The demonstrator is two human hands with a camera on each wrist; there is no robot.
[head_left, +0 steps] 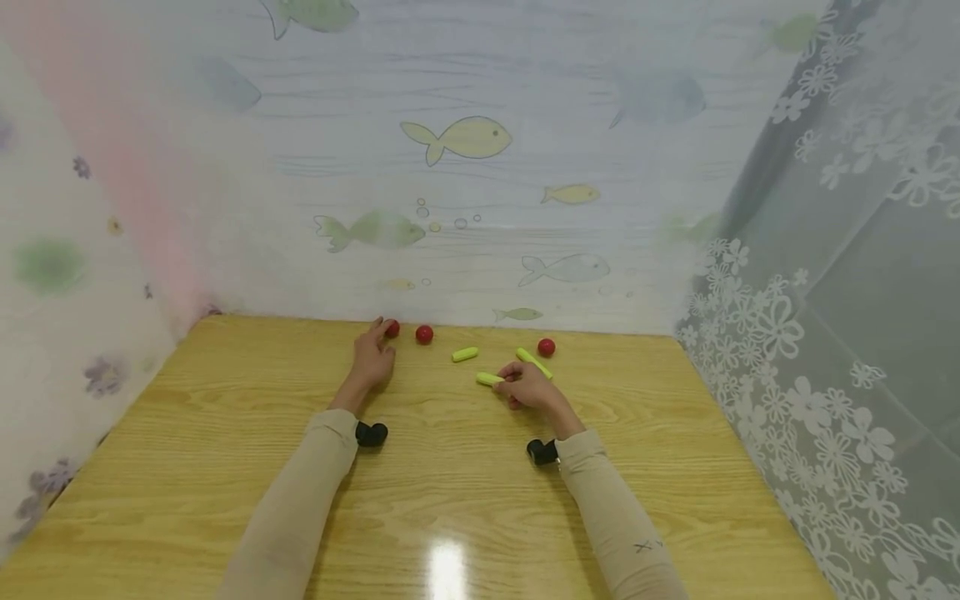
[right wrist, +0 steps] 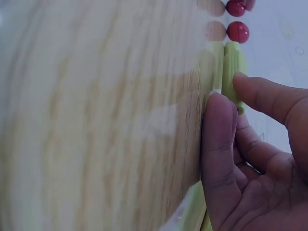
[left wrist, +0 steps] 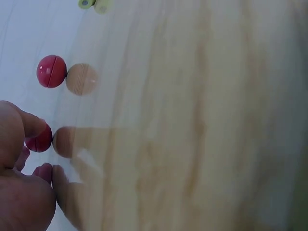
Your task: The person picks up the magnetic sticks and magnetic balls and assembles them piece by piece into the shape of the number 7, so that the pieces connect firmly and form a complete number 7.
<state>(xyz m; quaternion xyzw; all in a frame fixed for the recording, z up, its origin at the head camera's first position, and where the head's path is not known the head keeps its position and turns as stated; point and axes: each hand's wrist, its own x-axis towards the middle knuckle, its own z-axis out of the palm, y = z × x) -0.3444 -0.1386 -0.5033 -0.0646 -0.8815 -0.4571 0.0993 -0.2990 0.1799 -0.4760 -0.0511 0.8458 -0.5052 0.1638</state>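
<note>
In the head view my left hand (head_left: 372, 357) is at the table's far edge and grips a small red ball (head_left: 393, 328) with its fingertips. The left wrist view shows thumb and fingers about this ball (left wrist: 40, 138), which has a seam. A second red ball (head_left: 424, 334) sits just to its right. My right hand (head_left: 529, 387) pinches one end of a yellow-green ribbed stick (head_left: 487, 379) between thumb and fingers. This stick (right wrist: 233, 67) lies low over the wood in the right wrist view. Part of it is hidden by the fingers.
Another yellow-green stick (head_left: 465, 354) lies between the hands, and a third stick (head_left: 534, 363) lies just beyond the right hand. A third red ball (head_left: 546, 347) is at the back right. The wooden table (head_left: 450, 467) ends at a fish-patterned curtain (head_left: 480, 250).
</note>
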